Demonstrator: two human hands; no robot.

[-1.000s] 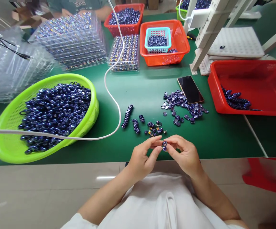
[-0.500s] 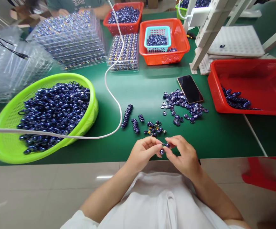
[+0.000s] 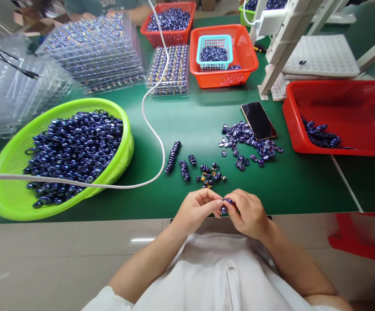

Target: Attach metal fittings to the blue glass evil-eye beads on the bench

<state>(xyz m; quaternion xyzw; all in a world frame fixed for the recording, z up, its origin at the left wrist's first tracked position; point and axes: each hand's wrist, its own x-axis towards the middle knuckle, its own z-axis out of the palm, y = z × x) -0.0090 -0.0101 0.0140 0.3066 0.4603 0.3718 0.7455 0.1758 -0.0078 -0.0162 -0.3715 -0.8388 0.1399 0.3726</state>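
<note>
My left hand point(image 3: 197, 211) and my right hand point(image 3: 249, 212) meet above the front edge of the green table point(image 3: 161, 196), fingertips almost touching. Between them is a small glossy dark-blue piece with a round ball-like end point(image 3: 223, 209), pinched by my left fingers. A second shiny dark-blue part point(image 3: 228, 201) sits at my right thumb and fingers; whether the two are joined cannot be made out. Just beyond the hands lies a little heap of dark-blue and gold pieces point(image 3: 210, 176). Left of it are short rows of stacked dark-blue rings point(image 3: 173, 157).
A green basket point(image 3: 127, 129) full of dark-blue rings stands left, crossed by a white cable point(image 3: 132, 187). Flat dark-blue caps point(image 3: 239, 134) lie beside a phone point(image 3: 259, 121). A red bin point(image 3: 362, 116) is at right. Clear trays point(image 3: 109, 65) and an orange basket point(image 3: 245, 75) stand behind.
Both hands have shifted slightly down and closer together. The round end has moved a little right and down, and my right fingers are bent more tightly around the dark-blue part.
</note>
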